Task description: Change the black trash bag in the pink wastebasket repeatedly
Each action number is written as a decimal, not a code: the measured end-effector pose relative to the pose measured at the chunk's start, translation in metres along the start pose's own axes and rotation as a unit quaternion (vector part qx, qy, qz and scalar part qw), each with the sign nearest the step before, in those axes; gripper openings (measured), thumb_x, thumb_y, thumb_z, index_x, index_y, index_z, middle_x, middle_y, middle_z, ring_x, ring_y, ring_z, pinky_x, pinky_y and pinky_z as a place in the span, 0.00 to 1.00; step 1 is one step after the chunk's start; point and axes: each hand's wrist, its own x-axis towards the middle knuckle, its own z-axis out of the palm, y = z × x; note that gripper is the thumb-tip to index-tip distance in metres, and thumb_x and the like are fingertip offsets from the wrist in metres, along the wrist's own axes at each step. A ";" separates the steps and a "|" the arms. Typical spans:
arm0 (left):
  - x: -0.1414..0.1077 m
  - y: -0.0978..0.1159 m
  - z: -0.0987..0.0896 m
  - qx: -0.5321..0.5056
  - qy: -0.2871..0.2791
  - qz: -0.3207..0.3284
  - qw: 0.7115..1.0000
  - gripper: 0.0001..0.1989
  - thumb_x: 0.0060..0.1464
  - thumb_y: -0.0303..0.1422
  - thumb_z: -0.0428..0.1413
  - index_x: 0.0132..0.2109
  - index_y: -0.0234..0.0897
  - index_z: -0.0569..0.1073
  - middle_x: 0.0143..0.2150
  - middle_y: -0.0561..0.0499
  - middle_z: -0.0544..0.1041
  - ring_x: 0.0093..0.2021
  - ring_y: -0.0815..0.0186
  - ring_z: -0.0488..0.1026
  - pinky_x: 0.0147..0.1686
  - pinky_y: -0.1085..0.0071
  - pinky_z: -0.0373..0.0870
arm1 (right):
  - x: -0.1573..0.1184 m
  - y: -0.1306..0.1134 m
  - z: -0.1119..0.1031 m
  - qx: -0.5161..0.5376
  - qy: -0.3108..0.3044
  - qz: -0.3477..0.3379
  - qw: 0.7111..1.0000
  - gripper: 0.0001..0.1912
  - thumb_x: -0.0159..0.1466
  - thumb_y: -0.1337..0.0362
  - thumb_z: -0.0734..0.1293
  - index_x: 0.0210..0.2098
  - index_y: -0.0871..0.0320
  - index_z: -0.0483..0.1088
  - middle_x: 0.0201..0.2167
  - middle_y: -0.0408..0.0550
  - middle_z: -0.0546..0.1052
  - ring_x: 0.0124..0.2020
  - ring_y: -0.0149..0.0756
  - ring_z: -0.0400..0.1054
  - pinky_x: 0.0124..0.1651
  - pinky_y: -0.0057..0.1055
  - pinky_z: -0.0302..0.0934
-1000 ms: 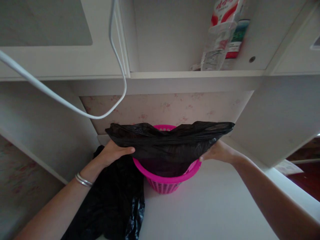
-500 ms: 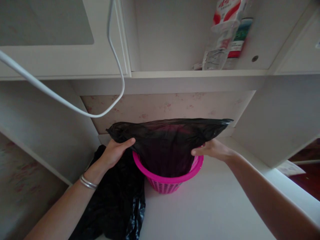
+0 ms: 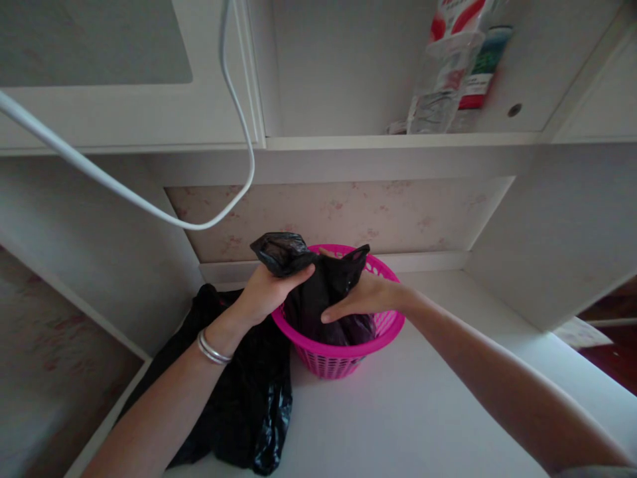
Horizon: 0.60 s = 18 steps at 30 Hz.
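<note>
gripping black bag, partly inside pink basket: 2 hands, both half curled

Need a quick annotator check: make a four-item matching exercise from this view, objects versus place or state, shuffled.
1. Pink basket
2. Black bag at the basket's opening
3. Silver bracelet
4. White cable

A. Around the left wrist
B. Curving through the view's upper left
C. Standing on the white surface
D. Bunched between left hand and right hand

Pairs: 1-C, 2-D, 3-A, 4-B

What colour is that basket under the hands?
The basket is bright pink, clearest in the head view.
</note>
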 end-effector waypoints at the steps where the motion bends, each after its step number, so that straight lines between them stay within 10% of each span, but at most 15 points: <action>1: 0.000 0.005 0.004 0.012 -0.013 0.014 1.000 0.19 0.48 0.41 0.72 0.47 0.40 0.84 0.51 0.46 0.85 0.54 0.51 0.80 0.64 0.51 0.69 | 0.003 -0.001 0.005 -0.023 -0.011 -0.002 1.000 0.45 0.54 0.49 0.80 0.67 0.49 0.65 0.61 0.50 0.77 0.59 0.49 0.74 0.65 0.48 0.68; 7: -0.010 0.004 0.003 0.034 -0.006 0.066 0.997 0.18 0.48 0.38 0.71 0.46 0.38 0.82 0.46 0.46 0.86 0.49 0.51 0.81 0.57 0.54 0.74 | 0.013 0.009 0.011 -0.134 0.002 -0.018 0.991 0.09 0.68 0.62 0.69 0.45 0.55 0.79 0.43 0.51 0.84 0.48 0.49 0.78 0.55 0.46 0.71; 18: -0.038 -0.058 -0.002 0.118 0.117 0.098 0.981 0.19 0.68 0.46 0.53 0.54 0.40 0.78 0.55 0.44 0.79 0.65 0.53 0.69 0.70 0.55 0.57 | 0.021 0.010 -0.022 -0.104 0.032 -0.054 0.993 0.09 0.68 0.54 0.69 0.39 0.51 0.80 0.43 0.48 0.84 0.55 0.51 0.74 0.65 0.51 0.65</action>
